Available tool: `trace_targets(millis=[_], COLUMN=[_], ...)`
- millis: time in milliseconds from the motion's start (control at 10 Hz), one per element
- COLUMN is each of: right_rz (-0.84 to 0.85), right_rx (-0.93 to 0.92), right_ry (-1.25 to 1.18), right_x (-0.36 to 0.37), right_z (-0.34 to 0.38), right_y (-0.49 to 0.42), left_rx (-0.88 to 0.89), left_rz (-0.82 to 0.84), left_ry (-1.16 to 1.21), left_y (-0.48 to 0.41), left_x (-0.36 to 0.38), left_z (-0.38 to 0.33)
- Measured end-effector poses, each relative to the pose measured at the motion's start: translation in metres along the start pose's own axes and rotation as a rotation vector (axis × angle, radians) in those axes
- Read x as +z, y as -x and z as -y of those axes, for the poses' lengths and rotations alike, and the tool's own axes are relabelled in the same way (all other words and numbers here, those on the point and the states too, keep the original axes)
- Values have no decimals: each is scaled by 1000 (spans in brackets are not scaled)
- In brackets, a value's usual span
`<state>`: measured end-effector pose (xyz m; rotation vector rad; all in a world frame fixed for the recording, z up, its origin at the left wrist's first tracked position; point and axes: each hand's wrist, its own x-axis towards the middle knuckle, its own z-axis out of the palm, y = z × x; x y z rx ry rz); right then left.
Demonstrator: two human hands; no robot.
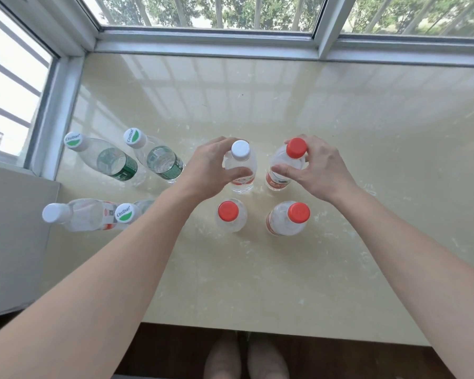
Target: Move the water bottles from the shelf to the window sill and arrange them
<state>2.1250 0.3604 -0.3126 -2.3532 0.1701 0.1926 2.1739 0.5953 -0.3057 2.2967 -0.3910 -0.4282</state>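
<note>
Several clear water bottles stand upright on the cream window sill (285,105). My left hand (208,168) grips a white-capped bottle (240,151) around its shoulder. My right hand (318,168) grips a red-capped bottle (294,149) beside it. Nearer me stand two more red-capped bottles (228,212) (298,213), apart from my hands. To the left stand two green-labelled bottles (77,140) (136,138), a white-capped bottle (55,213) and another green-and-white-capped bottle (124,213), partly hidden by my left forearm.
Window frames (203,42) border the sill at the back and left. A grey wall ledge (17,228) sits at the left. The sill's front edge (257,328) lies above a dark wooden floor, where my feet (245,359) show.
</note>
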Motion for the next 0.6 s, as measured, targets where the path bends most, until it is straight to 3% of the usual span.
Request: trace_targets(millis=[600], right_rz=[-9], right_rx=[31], right_ry=[50], right_x=[-5], right_z=[3], right_y=[6], left_rx=[-24], left_rz=[0], left_ry=[10], left_y=[6], left_x=[-5], left_z=[-4])
